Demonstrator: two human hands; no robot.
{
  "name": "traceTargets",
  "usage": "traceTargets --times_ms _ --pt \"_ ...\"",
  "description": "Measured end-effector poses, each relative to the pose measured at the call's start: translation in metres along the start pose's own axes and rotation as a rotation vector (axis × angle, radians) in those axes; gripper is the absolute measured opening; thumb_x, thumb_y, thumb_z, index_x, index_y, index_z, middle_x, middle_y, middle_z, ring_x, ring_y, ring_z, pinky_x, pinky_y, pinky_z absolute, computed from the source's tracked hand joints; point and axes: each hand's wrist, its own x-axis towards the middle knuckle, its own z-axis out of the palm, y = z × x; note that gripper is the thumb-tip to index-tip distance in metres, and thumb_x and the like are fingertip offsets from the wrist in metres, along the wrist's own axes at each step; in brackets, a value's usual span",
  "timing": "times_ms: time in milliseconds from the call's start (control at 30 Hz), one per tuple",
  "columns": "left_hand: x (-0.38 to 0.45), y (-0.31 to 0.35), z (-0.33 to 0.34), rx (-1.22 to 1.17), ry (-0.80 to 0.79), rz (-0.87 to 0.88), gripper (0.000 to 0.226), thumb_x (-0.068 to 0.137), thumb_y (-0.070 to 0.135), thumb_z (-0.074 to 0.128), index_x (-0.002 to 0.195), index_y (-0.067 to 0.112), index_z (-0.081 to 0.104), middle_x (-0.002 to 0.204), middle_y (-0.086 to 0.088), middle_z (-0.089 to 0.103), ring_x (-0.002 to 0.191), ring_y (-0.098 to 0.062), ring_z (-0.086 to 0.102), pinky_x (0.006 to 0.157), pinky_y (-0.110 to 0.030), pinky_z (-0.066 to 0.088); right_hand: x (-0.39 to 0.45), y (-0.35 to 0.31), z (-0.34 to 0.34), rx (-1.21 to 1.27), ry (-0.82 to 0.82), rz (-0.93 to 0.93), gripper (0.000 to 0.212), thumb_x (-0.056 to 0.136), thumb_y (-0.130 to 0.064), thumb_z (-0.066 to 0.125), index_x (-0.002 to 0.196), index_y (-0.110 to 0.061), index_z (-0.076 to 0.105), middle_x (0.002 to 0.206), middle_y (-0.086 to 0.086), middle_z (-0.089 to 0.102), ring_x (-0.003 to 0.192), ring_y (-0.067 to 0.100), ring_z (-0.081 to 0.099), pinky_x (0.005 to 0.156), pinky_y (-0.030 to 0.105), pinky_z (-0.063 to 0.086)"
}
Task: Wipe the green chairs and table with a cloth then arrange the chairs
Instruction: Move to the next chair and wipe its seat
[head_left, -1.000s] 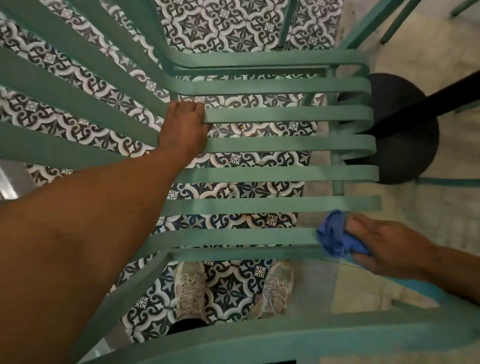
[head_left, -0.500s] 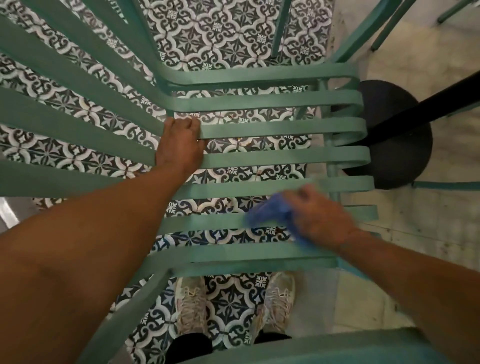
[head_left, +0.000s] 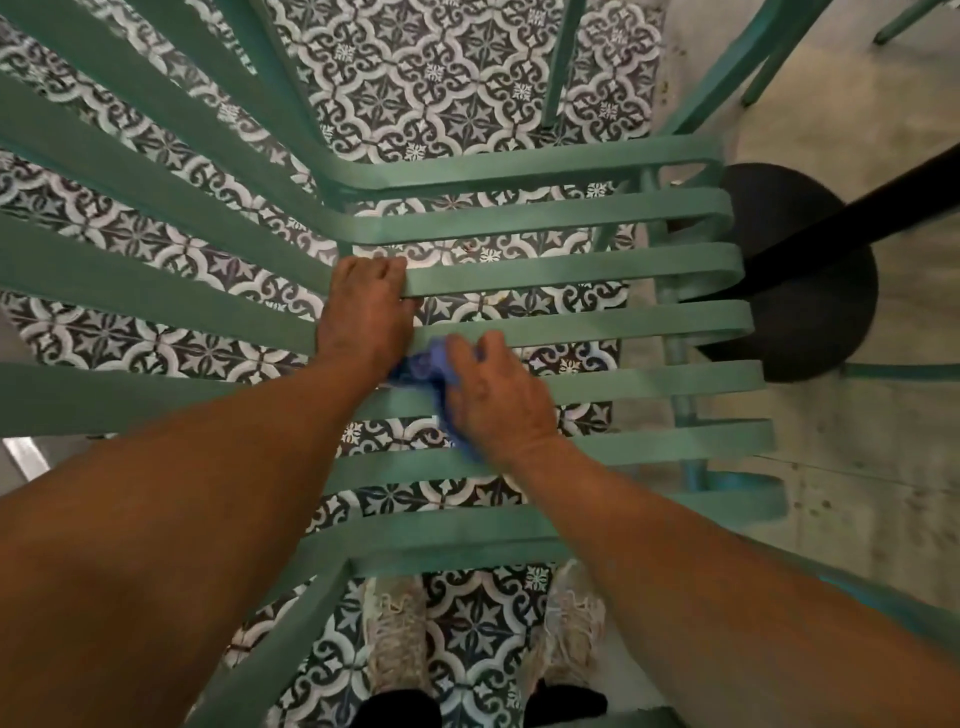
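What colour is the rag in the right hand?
Blue: the crumpled blue cloth under the right hand, seen in the head view.

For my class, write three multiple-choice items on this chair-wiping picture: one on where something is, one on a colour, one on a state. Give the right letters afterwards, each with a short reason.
1. Where is the cloth?
A. on the floor by the shoes
B. on the seat slats, under the right hand
C. draped over the black table base

2. What colour is the cloth?
A. blue
B. white
C. red

3. What is the left hand doing?
A. hanging free in the air
B. holding the cloth
C. gripping a slat of the green chair

Answers:
1 B: the right hand presses the cloth onto the slats.
2 A: blue fabric shows beside and below the right hand's fingers.
3 C: the left hand's fingers curl over a slat's edge, with no cloth in that hand.
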Motion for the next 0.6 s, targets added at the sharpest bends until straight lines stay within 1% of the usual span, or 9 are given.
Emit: traceTargets --times_ms 67,100,233,300,333,400,467,533,600 --pt "-0.002 0.002 -0.003 -0.019 0.007 -0.023 0.037 0.092 0.028 0.056 0.121 0.006 0.056 0.115 -0.018 0.060 0.112 -0.037 0.045 0.100 -0.043 0.034 -0.018 0.068 -0.018 -0.135 0.033 0.115 0.045 0.094 -0.041 0.016 0.125 -0.022 0.043 0.103 0.009 0.045 0.072 0.017 0.043 0.052 0.034 0.052" --pt "-0.003 0.003 -0.005 -0.032 0.011 -0.028 0.038 0.092 0.027 0.056 0.123 0.005 0.056 0.116 -0.018 0.060 0.113 -0.037 0.044 0.100 -0.043 0.034 -0.029 0.099 -0.029 -0.190 0.072 0.212 0.046 0.094 -0.039 0.016 0.125 -0.019 0.043 0.106 0.013 0.048 0.074 0.020 0.045 0.055 0.038 0.054" --pt "-0.006 0.006 -0.010 -0.036 0.024 -0.005 0.043 0.095 0.025 0.055 0.129 0.000 0.053 0.120 -0.021 0.058 0.116 -0.035 0.044 0.106 -0.042 0.028 -0.053 0.155 -0.070 -0.064 0.300 0.800 0.038 0.091 -0.027 0.041 0.120 -0.004 0.048 0.115 0.031 0.047 0.090 0.046 0.056 0.069 0.049 0.045" --pt "-0.006 0.008 -0.011 -0.030 0.027 0.003 0.043 0.095 0.026 0.054 0.130 0.000 0.052 0.121 -0.021 0.058 0.117 -0.035 0.044 0.107 -0.040 0.025 -0.035 0.137 -0.070 -0.005 0.369 0.924 0.040 0.091 -0.030 0.041 0.121 -0.005 0.049 0.119 0.027 0.047 0.096 0.045 0.054 0.068 0.044 0.041" --pt "-0.007 0.008 -0.010 -0.026 0.029 0.010 0.043 0.095 0.026 0.053 0.131 0.000 0.051 0.122 -0.021 0.058 0.117 -0.034 0.043 0.108 -0.040 0.025 -0.016 0.118 -0.064 0.011 0.392 0.855 0.036 0.091 -0.033 0.042 0.117 -0.010 0.053 0.114 0.021 0.051 0.094 0.039 0.056 0.064 0.034 0.037" --pt "-0.006 0.007 -0.008 -0.026 0.014 0.005 0.042 0.095 0.024 0.054 0.130 0.002 0.052 0.121 -0.019 0.058 0.117 -0.034 0.043 0.106 -0.040 0.028 0.038 0.064 -0.044 0.064 0.333 0.537 0.021 0.094 -0.035 0.047 0.104 -0.019 0.056 0.099 0.008 0.054 0.084 0.025 0.055 0.059 0.025 0.034" --pt "-0.005 0.005 -0.005 -0.041 -0.004 -0.027 0.034 0.091 0.019 0.060 0.122 0.005 0.057 0.116 -0.017 0.060 0.114 -0.033 0.045 0.100 -0.042 0.037 0.094 0.007 -0.020 0.070 0.200 0.271 0.025 0.096 -0.036 0.047 0.111 -0.018 0.054 0.103 0.010 0.050 0.085 0.023 0.052 0.060 0.028 0.036" --pt "-0.004 0.003 -0.003 -0.057 0.004 -0.059 0.026 0.087 0.013 0.063 0.112 0.005 0.062 0.108 -0.016 0.062 0.110 -0.033 0.046 0.092 -0.043 0.042 0.133 -0.022 -0.010 0.062 0.131 0.184 0.030 0.097 -0.031 0.045 0.124 -0.017 0.051 0.113 0.014 0.048 0.096 0.030 0.053 0.064 0.033 0.035" --pt "-0.003 0.002 -0.001 -0.042 0.010 -0.023 0.025 0.089 0.014 0.060 0.110 0.002 0.062 0.107 -0.019 0.062 0.109 -0.037 0.046 0.092 -0.043 0.040 0.139 -0.005 -0.012 0.046 0.135 0.167 0.035 0.096 -0.030 0.048 0.129 -0.017 0.050 0.117 0.015 0.048 0.098 0.031 0.055 0.064 0.034 0.035"
